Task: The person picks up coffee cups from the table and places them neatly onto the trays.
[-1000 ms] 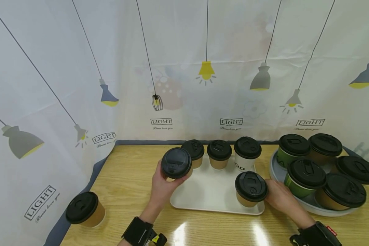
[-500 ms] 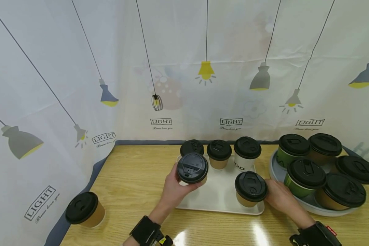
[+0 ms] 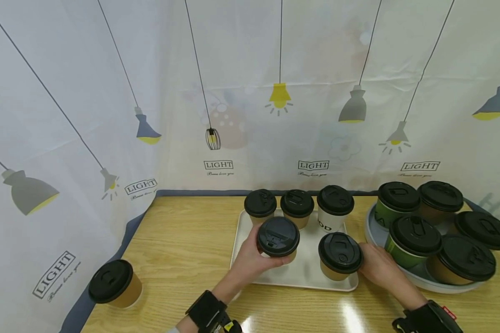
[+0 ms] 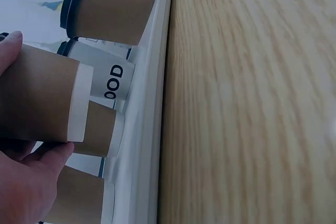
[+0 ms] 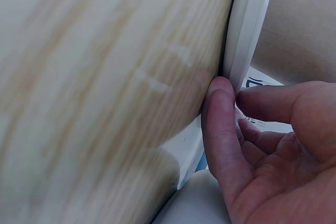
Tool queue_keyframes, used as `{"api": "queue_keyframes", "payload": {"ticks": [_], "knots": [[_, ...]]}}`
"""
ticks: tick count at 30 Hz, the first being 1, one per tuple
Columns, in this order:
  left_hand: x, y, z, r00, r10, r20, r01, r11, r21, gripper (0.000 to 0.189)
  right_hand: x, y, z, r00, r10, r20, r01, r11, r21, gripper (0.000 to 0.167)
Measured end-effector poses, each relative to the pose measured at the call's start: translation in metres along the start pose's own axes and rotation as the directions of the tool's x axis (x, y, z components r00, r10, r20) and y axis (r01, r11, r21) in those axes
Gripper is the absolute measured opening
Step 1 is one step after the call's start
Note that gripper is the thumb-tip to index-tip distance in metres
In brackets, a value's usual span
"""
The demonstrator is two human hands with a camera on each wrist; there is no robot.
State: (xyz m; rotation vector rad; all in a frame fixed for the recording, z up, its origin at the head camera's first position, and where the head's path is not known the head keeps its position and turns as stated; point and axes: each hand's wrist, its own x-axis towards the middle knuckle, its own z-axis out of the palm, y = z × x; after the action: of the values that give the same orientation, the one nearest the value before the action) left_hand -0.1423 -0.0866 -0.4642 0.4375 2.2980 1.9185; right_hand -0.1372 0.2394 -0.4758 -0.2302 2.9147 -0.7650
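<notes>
My left hand (image 3: 252, 259) grips a brown paper coffee cup (image 4: 39, 95) by its side. Its black lid (image 3: 278, 236) faces up in the head view. In the left wrist view the cup's white base band hangs above the cream tray (image 3: 306, 274). Thumb and fingers of my right hand (image 3: 377, 262) pinch the tray's right rim, seen close up in the right wrist view. Beside them, at the tray's front right corner, stands another brown lidded cup (image 3: 337, 270). Along the back of the tray are two brown lidded cups (image 3: 297, 203) and a white lettered one (image 3: 332, 219).
A round grey tray (image 3: 371, 226) at the right holds several lidded cups, some green (image 3: 404, 254), some brown. Alone on the wooden table (image 3: 183, 231) at the left stands a brown lidded cup (image 3: 127, 291). A printed curtain (image 3: 250, 138) hangs behind the table.
My left hand has carried its cup rightward and nearer to me, from the tray's left edge to over its middle. My right hand stays at the tray's right rim.
</notes>
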Motion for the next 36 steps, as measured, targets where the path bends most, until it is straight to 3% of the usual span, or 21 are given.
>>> {"api": "queue_keyframes", "payload": {"ticks": [6,12,23,36], "knots": [[0.001,-0.001,0.009,0.999,-0.029,0.043,0.029,1.000,0.013,0.089,-0.001,0.000,0.000,1.000,0.001,0.004,-0.001,1.000,0.002,0.019],[0.003,-0.005,0.015,0.996,-0.071,0.044,0.068,0.995,0.076,0.096,0.000,-0.001,0.000,1.000,0.008,0.012,-0.008,1.000,-0.002,0.018],[0.004,-0.010,0.024,0.993,-0.068,0.101,0.056,0.992,0.109,0.092,-0.002,-0.001,0.001,1.000,-0.008,-0.003,0.008,1.000,-0.007,0.019],[0.007,-0.016,0.031,0.994,-0.066,0.083,0.051,0.985,0.165,0.096,-0.001,0.000,-0.001,1.000,-0.018,0.003,0.018,1.000,-0.001,0.014]]}}
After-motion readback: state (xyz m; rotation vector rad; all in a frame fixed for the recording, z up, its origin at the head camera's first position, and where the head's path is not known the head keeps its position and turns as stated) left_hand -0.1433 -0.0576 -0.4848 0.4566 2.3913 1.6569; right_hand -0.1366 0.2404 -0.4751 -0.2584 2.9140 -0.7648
